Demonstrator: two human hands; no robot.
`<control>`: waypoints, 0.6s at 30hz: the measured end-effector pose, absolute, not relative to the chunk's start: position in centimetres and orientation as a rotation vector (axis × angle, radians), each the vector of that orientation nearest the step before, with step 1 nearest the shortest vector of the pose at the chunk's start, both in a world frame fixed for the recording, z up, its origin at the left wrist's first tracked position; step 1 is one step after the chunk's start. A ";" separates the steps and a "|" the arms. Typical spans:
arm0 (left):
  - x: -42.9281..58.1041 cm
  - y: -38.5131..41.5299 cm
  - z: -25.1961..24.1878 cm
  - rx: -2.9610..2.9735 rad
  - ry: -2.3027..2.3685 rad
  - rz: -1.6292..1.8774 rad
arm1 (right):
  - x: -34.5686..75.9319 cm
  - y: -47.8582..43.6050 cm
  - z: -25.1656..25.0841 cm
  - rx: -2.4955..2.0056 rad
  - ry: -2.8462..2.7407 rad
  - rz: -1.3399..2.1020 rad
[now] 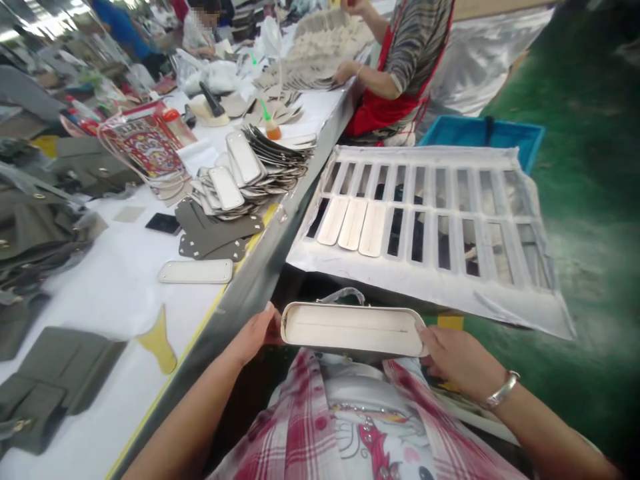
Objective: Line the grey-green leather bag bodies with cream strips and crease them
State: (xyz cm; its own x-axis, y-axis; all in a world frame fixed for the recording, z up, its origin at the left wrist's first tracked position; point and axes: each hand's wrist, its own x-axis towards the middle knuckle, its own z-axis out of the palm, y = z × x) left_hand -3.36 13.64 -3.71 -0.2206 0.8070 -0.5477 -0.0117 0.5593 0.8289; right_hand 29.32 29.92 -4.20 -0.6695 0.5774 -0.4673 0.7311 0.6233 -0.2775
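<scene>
Close in front of my body, both hands hold a long cream bag piece (350, 327) with rounded corners and a raised, dark-edged rim. A thin line runs along its middle. Behind its far edge shows a loop wrapped in clear plastic (345, 293). My left hand (260, 330) grips the left end, its fingers partly hidden behind the piece. At the right end, my right hand (447, 353) is closed with the thumb over the rim. Just beyond is a white slotted rack (425, 260), with several cream strips (353, 225) lying on its left part.
On the white table (120, 267) at left lie a single cream strip (195, 271), grey-green cut pieces (215, 230), stacked panels (245, 160), a phone (163, 224) and a yellow piece (161, 340). A co-worker (400, 73) sits beyond the rack, near a blue bin (515, 133).
</scene>
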 end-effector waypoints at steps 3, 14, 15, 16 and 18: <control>-2.4 13.9 -2.9 1.080 1.977 0.584 | 29.0 29.9 -3.7 1.206 2.433 -0.672; -2.0 15.2 -2.9 1.166 2.015 0.156 | 29.3 29.5 -4.3 0.834 2.580 -0.252; -2.2 15.2 -3.1 1.147 2.000 0.171 | 29.3 29.5 -4.4 0.814 2.601 -0.227; -2.4 15.1 -3.3 1.130 1.984 0.185 | 29.4 29.6 -4.4 0.798 2.613 -0.210; -2.8 15.1 -3.7 1.103 1.947 0.215 | 29.4 29.8 -4.5 0.791 2.625 -0.220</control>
State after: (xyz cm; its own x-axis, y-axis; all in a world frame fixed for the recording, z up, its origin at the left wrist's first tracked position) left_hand -2.85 15.14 -3.71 -0.2355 0.7656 -0.5987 0.6166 0.5938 0.5168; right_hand 29.37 29.75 -4.47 -0.7653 0.4976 -0.4083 0.5586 0.8286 -0.0372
